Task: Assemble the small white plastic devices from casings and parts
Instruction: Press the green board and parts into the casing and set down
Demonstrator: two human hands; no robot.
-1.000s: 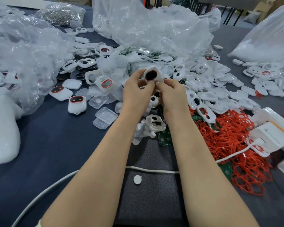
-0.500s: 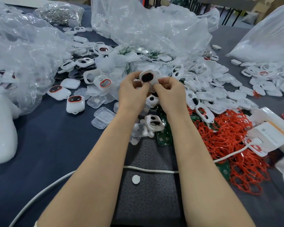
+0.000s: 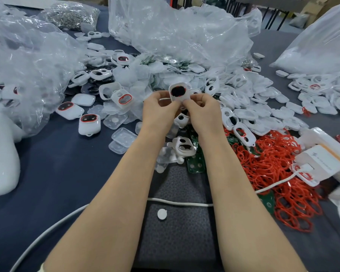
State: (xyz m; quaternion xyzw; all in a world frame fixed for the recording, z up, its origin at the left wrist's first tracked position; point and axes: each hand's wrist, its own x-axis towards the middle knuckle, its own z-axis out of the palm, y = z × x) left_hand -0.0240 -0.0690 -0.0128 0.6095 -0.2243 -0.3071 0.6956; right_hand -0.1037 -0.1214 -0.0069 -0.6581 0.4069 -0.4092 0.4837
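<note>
Both hands hold one small white casing (image 3: pixel 179 92) above the table's middle; its oval opening shows dark with a thin red rim. My left hand (image 3: pixel 159 110) pinches its lower left edge and my right hand (image 3: pixel 201 110) pinches its lower right edge, fingertips touching. Under the hands lie another open white casing (image 3: pixel 184 147) and green circuit boards (image 3: pixel 196 163). A heap of red rubber rings (image 3: pixel 273 173) spreads to the right. Finished white devices (image 3: pixel 89 124) with red-rimmed windows sit at the left.
Crumpled clear plastic bags (image 3: pixel 175 30) rise behind and at the left. Loose white casings (image 3: pixel 253 107) cover the right middle. A white charger box (image 3: pixel 322 161) sits at the right, its cable (image 3: pixel 177 202) crossing a dark mat (image 3: pixel 177 232) near me. Clear trays (image 3: pixel 123 137) lie left of my arm.
Both hands keep hold of the same casing and have shifted it only slightly; the casing is turned a little, with its dark opening facing me.
</note>
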